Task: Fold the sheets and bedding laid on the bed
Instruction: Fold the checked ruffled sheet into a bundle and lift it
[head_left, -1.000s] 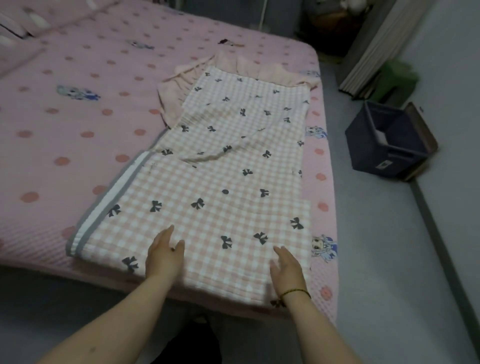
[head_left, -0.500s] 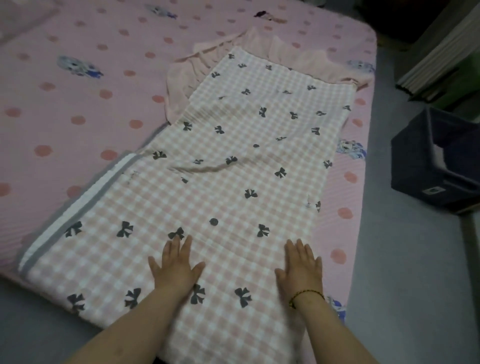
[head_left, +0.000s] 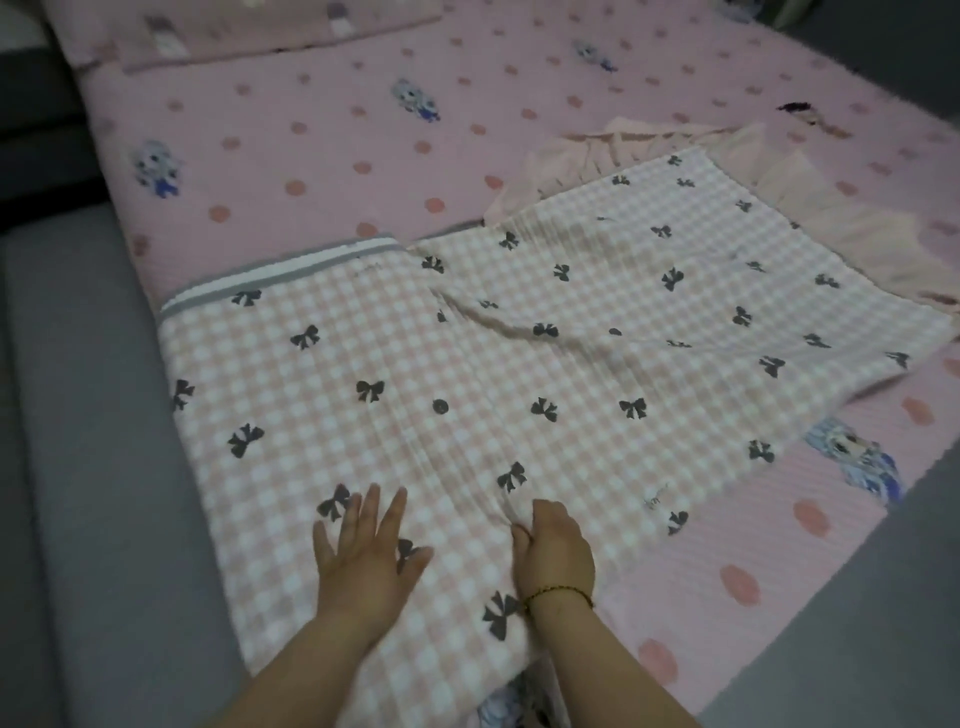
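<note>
Roughly halfway, by my judgement: your checked sheet lay along the near edge of the bed as a long strip, with a crease across its middle and the crosswise folds left to do. Your left hand pressed flat on it, fingers spread. Your right hand, fingers curled, pinched a ridge of the cloth.

One wide view from my head, close over the near edge of the bed.
The camera looks forward and down at a tilt, so the bed runs slantwise across the frame. My left hand and right hand sit low and very near on the checked sheet, with grey floor along both sides.
</note>
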